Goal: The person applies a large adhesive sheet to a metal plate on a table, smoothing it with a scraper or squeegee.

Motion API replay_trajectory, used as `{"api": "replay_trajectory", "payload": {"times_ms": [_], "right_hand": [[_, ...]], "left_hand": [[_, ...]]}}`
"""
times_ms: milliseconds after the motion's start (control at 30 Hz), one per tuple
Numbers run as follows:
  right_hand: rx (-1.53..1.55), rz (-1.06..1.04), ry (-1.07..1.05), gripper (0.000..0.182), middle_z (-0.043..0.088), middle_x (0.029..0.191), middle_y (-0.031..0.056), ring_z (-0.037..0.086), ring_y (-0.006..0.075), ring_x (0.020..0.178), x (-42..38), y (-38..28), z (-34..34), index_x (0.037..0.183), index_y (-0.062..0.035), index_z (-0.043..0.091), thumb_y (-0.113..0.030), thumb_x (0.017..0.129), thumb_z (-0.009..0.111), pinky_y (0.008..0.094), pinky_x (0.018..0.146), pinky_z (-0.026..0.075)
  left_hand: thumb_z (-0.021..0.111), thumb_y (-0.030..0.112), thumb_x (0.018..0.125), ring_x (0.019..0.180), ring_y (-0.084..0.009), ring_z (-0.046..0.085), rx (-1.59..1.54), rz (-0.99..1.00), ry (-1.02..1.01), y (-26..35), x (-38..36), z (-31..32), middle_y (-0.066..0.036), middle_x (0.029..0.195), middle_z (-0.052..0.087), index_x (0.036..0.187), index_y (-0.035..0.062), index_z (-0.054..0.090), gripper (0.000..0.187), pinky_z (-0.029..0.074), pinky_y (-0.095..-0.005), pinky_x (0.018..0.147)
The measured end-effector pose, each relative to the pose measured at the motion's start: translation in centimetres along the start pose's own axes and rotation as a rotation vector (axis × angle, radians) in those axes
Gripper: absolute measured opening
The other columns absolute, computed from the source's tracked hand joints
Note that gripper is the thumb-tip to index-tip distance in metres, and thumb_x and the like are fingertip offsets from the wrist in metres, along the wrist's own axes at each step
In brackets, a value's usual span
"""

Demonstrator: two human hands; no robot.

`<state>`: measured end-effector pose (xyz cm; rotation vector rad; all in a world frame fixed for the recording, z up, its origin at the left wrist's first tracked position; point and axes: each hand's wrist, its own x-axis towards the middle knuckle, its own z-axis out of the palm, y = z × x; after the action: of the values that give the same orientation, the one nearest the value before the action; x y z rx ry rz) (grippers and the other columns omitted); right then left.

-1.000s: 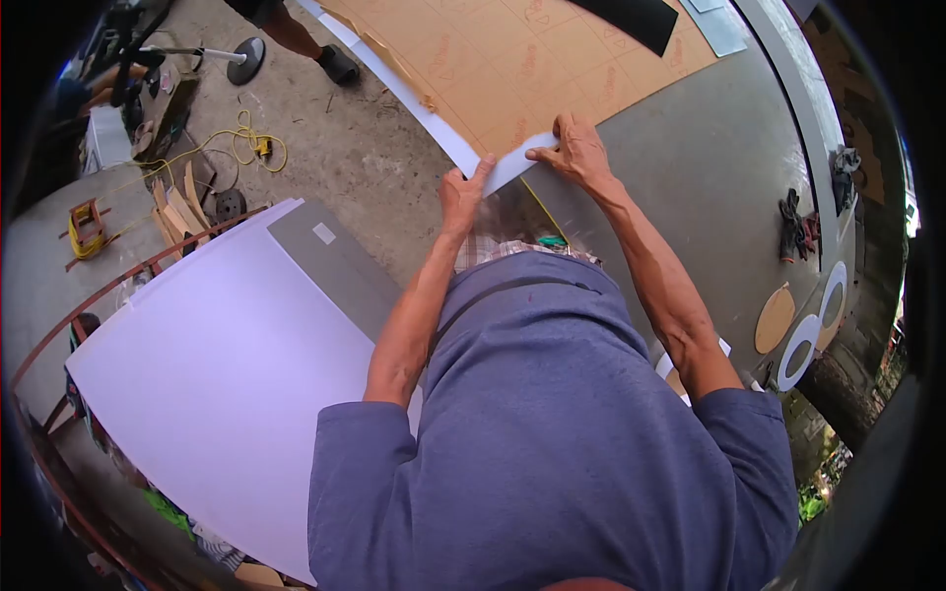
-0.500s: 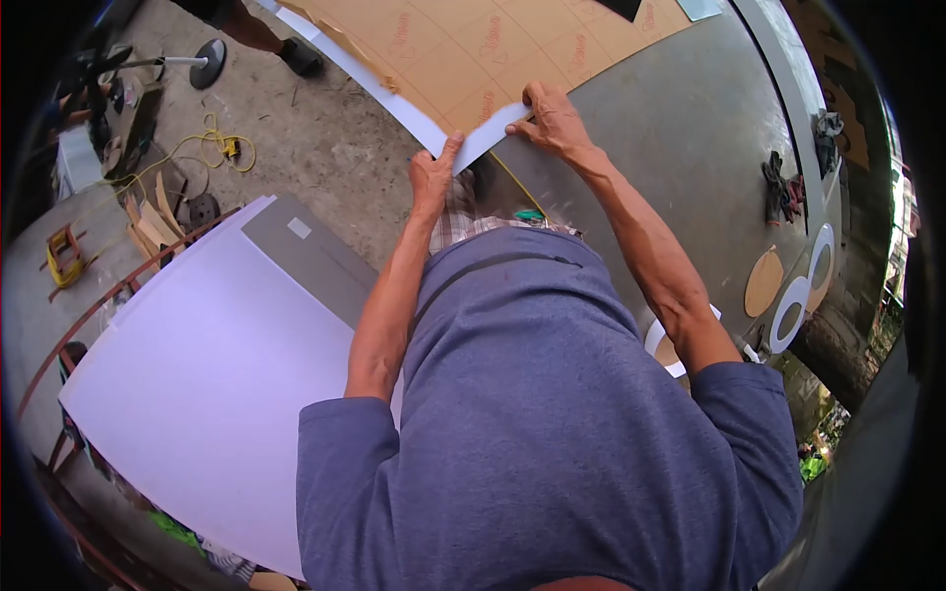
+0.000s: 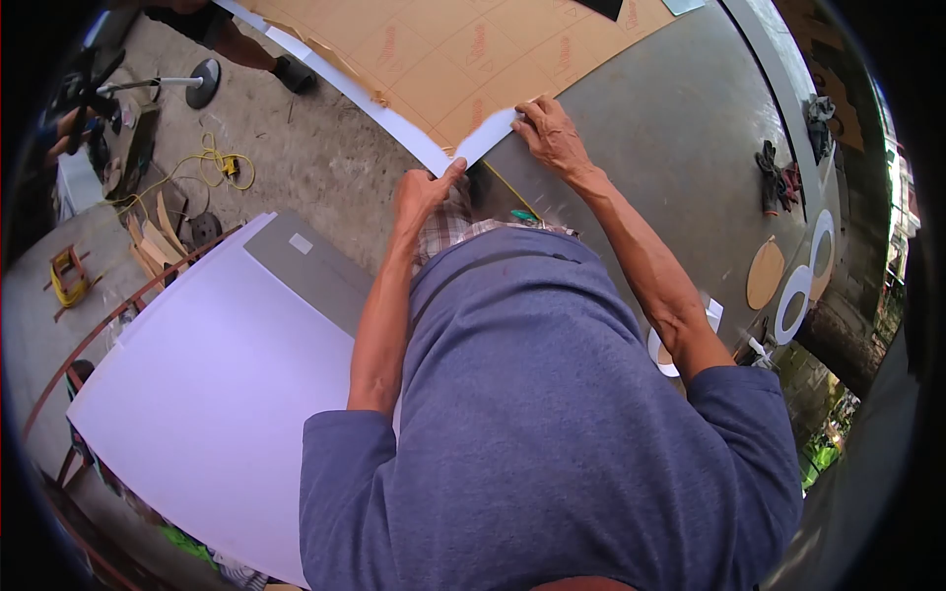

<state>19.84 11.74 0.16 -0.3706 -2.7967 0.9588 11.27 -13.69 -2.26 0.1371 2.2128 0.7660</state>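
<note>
A large sheet (image 3: 453, 59) with brown, red-printed paper lies on the grey table (image 3: 631, 167). Along its two near edges the brown paper is peeled back, and a white strip (image 3: 340, 89) shows. At the near corner my left hand (image 3: 426, 194) pinches the sheet between thumb and fingers. My right hand (image 3: 552, 138) is to the right, its fingers closed on the sheet's edge where brown paper meets white.
White sheets (image 3: 217, 384) and a grey panel (image 3: 315, 266) lie at lower left. White rings (image 3: 791, 305), a brown disc (image 3: 765, 276) and dark gloves (image 3: 774, 177) are on the right. Another person's leg (image 3: 246, 47) stands at upper left, near a yellow cord (image 3: 212, 158).
My left hand has shifted slightly left and down at the corner. My right hand has moved slightly along the edge, and more white shows near the corner. The view has shifted a little.
</note>
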Motion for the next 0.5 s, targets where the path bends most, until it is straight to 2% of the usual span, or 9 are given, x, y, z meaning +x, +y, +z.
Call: {"api": "replay_trajectory", "payload": {"times_ms": [100,200,300,400,500], "right_hand": [[-0.077,-0.107,0.110,0.018,0.062,0.100,0.0129,0.061,0.0327,0.099,-1.2,-0.7,0.7,0.105,-0.0036,0.066,-0.014,0.091,0.070,0.0432,0.084,0.050],[-0.104,-0.148,0.132,0.013,0.059,0.096,0.0134,0.060,0.0323,0.095,-1.2,-0.1,1.8,0.097,-0.0033,0.065,-0.011,0.088,0.070,0.0427,0.082,0.050],[-0.086,-0.149,0.131,0.011,0.058,0.093,0.0140,0.059,0.0326,0.092,-1.0,0.3,2.2,0.093,-0.0032,0.062,-0.010,0.087,0.069,0.0429,0.081,0.050],[-0.062,-0.107,0.109,0.011,0.058,0.091,0.0156,0.059,0.0342,0.091,-0.7,0.7,1.6,0.094,-0.0024,0.060,-0.009,0.089,0.067,0.0443,0.081,0.049],[0.009,0.008,0.143,0.013,0.059,0.093,0.0181,0.060,0.0372,0.089,0.1,2.1,1.0,0.098,-0.0016,0.059,-0.010,0.091,0.064,0.0470,0.080,0.050]], "left_hand": [[0.073,0.062,0.086,0.059,-0.0335,0.066,0.355,0.123,0.128,3.4,-3.5,-1.8,-0.015,0.056,0.061,0.072,0.0013,0.072,0.062,0.049,-0.0438,0.057],[0.074,0.044,0.088,0.071,-0.0361,0.068,0.299,0.457,0.335,5.9,-3.9,-1.7,-0.016,0.079,0.070,0.085,0.0069,0.077,0.037,0.052,-0.0460,0.061],[0.074,0.029,0.089,0.075,-0.0339,0.067,0.078,0.780,0.432,6.8,-0.9,-0.1,-0.012,0.083,0.067,0.104,0.0107,0.076,0.023,0.052,-0.0466,0.063],[0.075,0.023,0.087,0.076,-0.0332,0.067,0.220,0.805,0.365,7.5,0.7,0.8,-0.010,0.085,0.065,0.120,0.0145,0.071,0.035,0.052,-0.0460,0.062],[0.075,0.023,0.087,0.075,-0.0325,0.067,0.302,0.804,0.353,7.2,1.7,1.3,-0.009,0.082,0.063,0.127,0.0182,0.068,0.041,0.052,-0.0442,0.062]]}}
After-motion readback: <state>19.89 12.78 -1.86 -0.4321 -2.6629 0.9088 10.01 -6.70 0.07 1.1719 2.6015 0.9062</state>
